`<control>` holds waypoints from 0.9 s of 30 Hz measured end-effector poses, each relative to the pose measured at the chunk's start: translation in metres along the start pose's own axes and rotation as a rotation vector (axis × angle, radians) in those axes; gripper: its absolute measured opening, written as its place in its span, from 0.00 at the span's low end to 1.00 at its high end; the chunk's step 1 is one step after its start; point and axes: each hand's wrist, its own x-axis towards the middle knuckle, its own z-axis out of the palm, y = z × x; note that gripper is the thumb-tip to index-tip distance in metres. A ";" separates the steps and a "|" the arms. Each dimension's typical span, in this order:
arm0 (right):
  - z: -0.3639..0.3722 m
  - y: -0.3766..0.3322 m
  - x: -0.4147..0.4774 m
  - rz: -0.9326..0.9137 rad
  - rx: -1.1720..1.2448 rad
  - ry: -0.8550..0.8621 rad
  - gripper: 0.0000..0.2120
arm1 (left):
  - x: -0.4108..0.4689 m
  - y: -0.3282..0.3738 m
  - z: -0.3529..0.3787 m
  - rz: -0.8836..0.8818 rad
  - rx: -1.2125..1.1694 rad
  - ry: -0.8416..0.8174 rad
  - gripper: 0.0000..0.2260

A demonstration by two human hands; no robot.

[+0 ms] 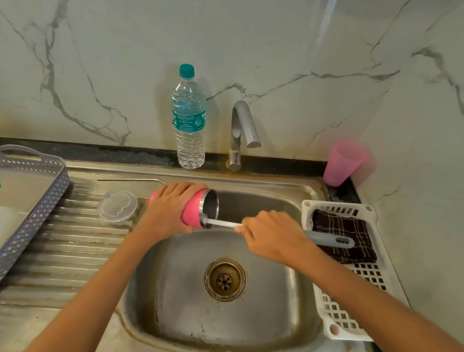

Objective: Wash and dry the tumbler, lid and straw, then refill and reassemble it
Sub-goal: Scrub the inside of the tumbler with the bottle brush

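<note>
left hand (168, 211): fingers curled over the tumbler's body from above, clamped tight on it
right hand (272, 236): fingers closed round the brush where the shaft met the handle
tumbler (193, 209): pink matte outside, steel inner wall and rim, cylinder; held on its side over the sink's left edge, mouth facing right, base hidden under the left palm
brush (222, 223): thin white shaft, bristle tip just inside the tumbler mouth at the lower rim; grey slotted handle stuck out right of the right hand
lid (117, 206): clear plastic, round, flat on the drainboard, just beside the left hand
straw (131, 180): thin metal, bent at one end, lay at the back of the drainboard, behind the left hand
drainboard (75, 241): ribbed steel, stained
sink (181, 290): stainless basin, dull and stained, round drain in the middle
basket (352, 328): white plastic lattice right of the sink, dark checked cloth (343, 237) inside
tray (35, 204): grey perforated plastic, far left
bottle (189, 119): clear ridged plastic, teal cap, upright beside the steel faucet (240, 134)
cup (343, 163): pink plastic, back right corner
</note>
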 end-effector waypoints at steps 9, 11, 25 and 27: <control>0.005 0.016 -0.010 0.082 -0.065 0.048 0.20 | -0.003 -0.007 -0.002 -0.036 -0.061 0.018 0.43; 0.005 0.005 -0.014 0.009 -0.035 0.066 0.19 | -0.005 -0.009 -0.001 -0.041 -0.086 -0.006 0.43; -0.012 0.005 0.004 0.034 0.003 0.084 0.16 | -0.008 -0.010 -0.006 0.025 -0.044 -0.056 0.44; -0.009 0.015 0.011 0.084 0.063 0.063 0.16 | -0.012 -0.009 -0.005 0.029 -0.045 -0.042 0.43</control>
